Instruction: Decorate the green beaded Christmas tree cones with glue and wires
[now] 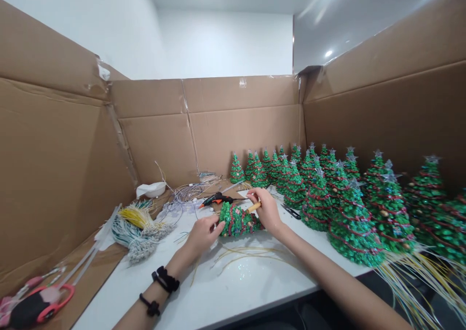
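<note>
Head view, field entry: my right hand is curled closed around a short wooden-handled tool, its pale, smooth handle poking out left of my fingers, and those fingers also lie on top of a glittery green tree. That tree lies on its side between my hands, its surface knobbly and sparkling, wound with a red garland. My left hand is partly curled, fingertips pressed against the tree's near end, gripping it. Two black bands circle my left wrist. Thin yellowish strands lie loose on the white tabletop just below the tree. Just beyond my right hand sits a black-and-orange hot glue gun, and black-handled scissors lie to its right. Farther right of that hand stand many upright conical trees of the same beaded texture, silver stars on top. Left of my left hand lie bundles of pale, bead-tipped wire, and a coil of clear wire lies beyond them. Folded corrugated cardboard walls box in the work area.
</note>
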A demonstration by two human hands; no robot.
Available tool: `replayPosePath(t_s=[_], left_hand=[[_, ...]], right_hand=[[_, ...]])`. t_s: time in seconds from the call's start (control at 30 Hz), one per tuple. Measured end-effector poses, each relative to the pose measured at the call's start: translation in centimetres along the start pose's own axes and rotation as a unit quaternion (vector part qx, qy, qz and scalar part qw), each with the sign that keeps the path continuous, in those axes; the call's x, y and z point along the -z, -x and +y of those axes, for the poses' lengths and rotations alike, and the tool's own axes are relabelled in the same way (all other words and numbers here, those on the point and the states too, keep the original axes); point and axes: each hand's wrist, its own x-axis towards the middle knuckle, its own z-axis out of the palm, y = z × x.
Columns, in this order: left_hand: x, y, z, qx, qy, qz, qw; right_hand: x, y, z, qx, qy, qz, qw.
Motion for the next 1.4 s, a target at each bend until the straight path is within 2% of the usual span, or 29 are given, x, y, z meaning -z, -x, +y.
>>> replayPosePath(t_s=[0.17,0.3,0.47,0.6,0.7,0.8,0.87,1.0,1.1,1.23,1.4], left_hand=[[0.4,-0.3,-0.6,-0.046,0.096,-0.068,0.992],[0.3,-0.6,-0.6,-0.058,0.167,-0.063,0.982],[-0.2,-0.9,-0.2,-0.009,0.221,-0.030,0.975],[-0.6,-1.1,-0.4,0.048,0.238,0.022,0.970],[-0.6,-1.3,-0.6,0.090,0.279,0.024,0.956],[-0.3,-1.5,-0.8,0.112,0.319,-0.011,0.941],[0.1,-1.6,-1.0,0.112,0.329,-0.053,0.936],[1.7,-1.5,-1.3,0.063,0.344,-0.162,0.923],[3.3,-1.2,-1.2,0.046,0.326,-0.213,0.920],[4.7,-0.7,-1.6,0.039,0.314,-0.244,0.917],[4.2,-0.9,-3.5,0.033,0.306,-0.224,0.925]], right_hand=[[-0.2,-0.1,0.6,-0.021,0.024,-0.022,0.999],[-0.4,0.0,0.9,-0.024,0.056,-0.044,0.997],[-0.5,0.0,0.9,-0.038,0.076,-0.085,0.993],[-0.5,0.0,1.1,-0.033,0.068,-0.077,0.994],[-0.5,0.0,1.2,-0.041,0.060,-0.075,0.995],[-0.3,0.0,1.0,-0.043,0.054,-0.082,0.994],[-0.2,0.0,0.8,-0.038,0.056,-0.085,0.994],[-0.2,0.1,0.7,-0.038,0.074,-0.098,0.992],[-0.3,0.2,0.8,-0.037,0.083,-0.107,0.990],[-0.4,0.2,0.9,-0.037,0.080,-0.110,0.990],[-0.5,0.2,0.9,-0.040,0.080,-0.115,0.989]])
